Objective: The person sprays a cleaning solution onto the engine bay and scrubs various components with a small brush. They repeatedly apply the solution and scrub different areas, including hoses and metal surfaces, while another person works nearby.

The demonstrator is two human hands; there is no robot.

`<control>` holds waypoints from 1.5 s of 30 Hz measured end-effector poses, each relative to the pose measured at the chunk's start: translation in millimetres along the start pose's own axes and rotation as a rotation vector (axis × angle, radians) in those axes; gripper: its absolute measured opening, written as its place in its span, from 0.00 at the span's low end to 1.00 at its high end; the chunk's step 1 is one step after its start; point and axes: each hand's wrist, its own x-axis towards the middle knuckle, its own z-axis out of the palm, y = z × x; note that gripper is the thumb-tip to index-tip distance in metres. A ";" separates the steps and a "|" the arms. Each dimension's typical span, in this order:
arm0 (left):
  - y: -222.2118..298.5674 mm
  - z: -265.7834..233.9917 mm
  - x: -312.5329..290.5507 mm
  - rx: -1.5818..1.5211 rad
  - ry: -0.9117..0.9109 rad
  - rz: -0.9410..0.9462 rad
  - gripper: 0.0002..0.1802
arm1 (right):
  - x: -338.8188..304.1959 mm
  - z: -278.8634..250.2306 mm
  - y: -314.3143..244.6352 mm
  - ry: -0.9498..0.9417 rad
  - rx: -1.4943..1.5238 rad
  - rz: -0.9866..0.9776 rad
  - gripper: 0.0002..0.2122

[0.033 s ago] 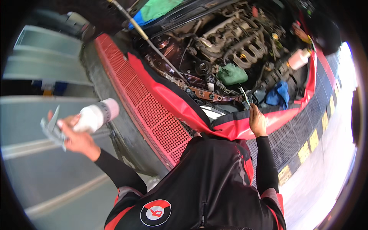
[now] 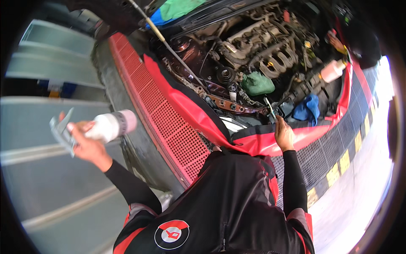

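Out to the left, my left hand [image 2: 91, 146] is closed around the neck of a spray bottle [image 2: 111, 126] with a white and pink body and a grey trigger head [image 2: 62, 131]. The bottle lies tilted sideways in the air, its base toward the car. My right hand [image 2: 285, 134] pinches a slim stick-like tool [image 2: 269, 106] with a whitish end, over the front edge of the engine bay. The tool's exact kind is too small to tell. Near its tip are a green cloth [image 2: 257, 83] and a blue cloth [image 2: 307, 110].
A red and black cover [image 2: 186, 103] drapes the car's front edge. Behind it lies the engine [image 2: 258, 42], with a prop rod [image 2: 163, 39] rising at the left. At the right, another person's hand [image 2: 337, 42] is near a pink bottle [image 2: 333, 71]. Red grating [image 2: 148, 101] runs along the floor.
The view has shifted slightly. My left hand and the spray bottle sit a little farther right in the picture. My right hand keeps its hold on the slim tool.
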 end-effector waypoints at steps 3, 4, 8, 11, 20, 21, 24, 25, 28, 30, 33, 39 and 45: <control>25.6 27.3 -68.5 -0.050 -0.077 -0.174 0.24 | 20.6 0.7 63.3 -0.178 -0.045 -0.197 0.13; 35.7 35.4 -93.5 -0.057 -0.082 -0.282 0.24 | 22.3 -1.8 80.5 -0.310 -0.065 -0.147 0.13; 65.6 77.0 -176.4 0.060 -0.153 -0.489 0.23 | 37.2 0.8 119.6 -0.223 0.112 -0.398 0.13; 90.4 101.9 -213.2 -0.051 -0.234 -0.614 0.25 | 40.5 2.9 125.5 -0.213 0.125 -0.434 0.14; 90.7 203.3 -268.5 0.178 -0.498 -0.738 0.25 | 32.6 3.7 125.9 -0.146 0.127 -0.458 0.16; 82.0 211.8 -269.9 0.312 -0.529 -0.713 0.25 | 33.3 3.6 126.3 -0.191 0.125 -0.433 0.16; 52.5 236.5 -273.0 0.623 -0.562 -0.572 0.26 | 35.3 5.6 127.3 -0.211 0.131 -0.418 0.16; 44.7 242.5 -274.3 0.744 -0.593 -0.516 0.31 | 35.5 5.9 127.7 -0.166 0.163 -0.451 0.15; 32.3 254.1 -282.6 0.856 -0.582 -0.482 0.32 | 35.8 6.8 127.7 -0.210 0.169 -0.407 0.15; 31.5 256.5 -284.6 0.824 -0.584 -0.471 0.31 | 35.5 7.3 127.7 -0.219 0.151 -0.395 0.14; 37.4 255.6 -284.1 0.769 -0.570 -0.413 0.32 | 35.2 7.7 127.6 -0.204 0.156 -0.391 0.14; 50.5 247.8 -281.8 0.786 -0.547 -0.485 0.32 | 35.9 6.7 126.9 -0.222 0.146 -0.386 0.14; 58.6 233.6 -287.7 0.725 -0.518 -0.384 0.30 | 36.1 4.5 124.7 -0.236 0.165 -0.384 0.13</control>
